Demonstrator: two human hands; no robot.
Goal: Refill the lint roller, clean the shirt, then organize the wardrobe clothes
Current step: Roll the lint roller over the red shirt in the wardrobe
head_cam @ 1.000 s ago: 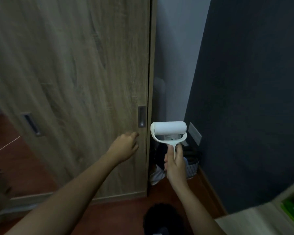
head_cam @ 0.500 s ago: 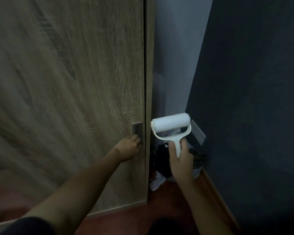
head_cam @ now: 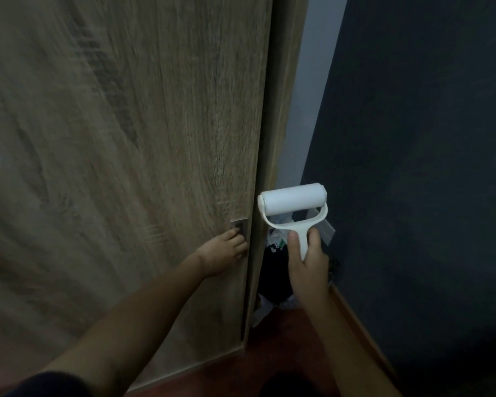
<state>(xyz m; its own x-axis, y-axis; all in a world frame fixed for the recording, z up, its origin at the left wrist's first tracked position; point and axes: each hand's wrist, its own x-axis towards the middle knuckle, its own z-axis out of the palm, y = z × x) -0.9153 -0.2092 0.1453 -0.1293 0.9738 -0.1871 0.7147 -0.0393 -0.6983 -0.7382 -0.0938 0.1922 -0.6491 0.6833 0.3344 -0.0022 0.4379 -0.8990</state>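
Wardrobe door (head_cam: pixel 121 167) motion-blurred, edge-cropped

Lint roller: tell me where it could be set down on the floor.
Bare red floor lies between the wardrobe door, the skirting and the person's feet. The corner behind the lint roller is crowded with a clothes pile.

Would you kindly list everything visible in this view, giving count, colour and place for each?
Wardrobe door: one, wood-grain brown, fills the left.
Recessed door handle: one, metallic, near the door's right edge.
Lint roller: one, white, centre right, roll uppermost.
Wall: one, dark blue-grey, right.
Pile of clothes: one, dark and white, on the floor beyond the door edge.
Floor: reddish brown, bottom.
Left hand: fingers at the door handle.
Right hand: gripping the roller's handle.
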